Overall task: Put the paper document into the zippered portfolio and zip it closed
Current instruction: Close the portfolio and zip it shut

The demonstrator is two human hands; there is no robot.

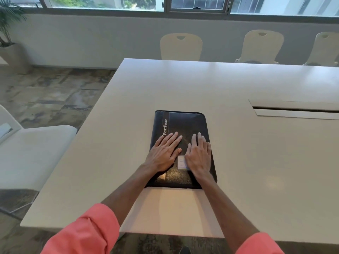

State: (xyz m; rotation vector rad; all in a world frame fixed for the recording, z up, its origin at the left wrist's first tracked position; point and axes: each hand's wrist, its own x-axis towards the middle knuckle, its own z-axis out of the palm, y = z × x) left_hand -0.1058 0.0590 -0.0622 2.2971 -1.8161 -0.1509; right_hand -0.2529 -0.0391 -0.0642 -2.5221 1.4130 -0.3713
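Observation:
A black zippered portfolio (185, 123) lies flat and closed on the white table (183, 85), its cover printed "PortFolio" on a grey stripe. My left hand (164, 153) rests flat on the left half of the cover, fingers straight. Beside it, my right hand (199, 154) lies flat on the right half, fingers straight too. A small pale label (181, 163) shows between the two hands. No loose paper document is in sight. The zipper pull is not visible.
A cable slot (295, 109) is cut into the table at the right. Cream chairs (181, 46) stand along the far side, and a white seat (34, 149) is at my left. A potted plant (9, 26) stands in the far left corner.

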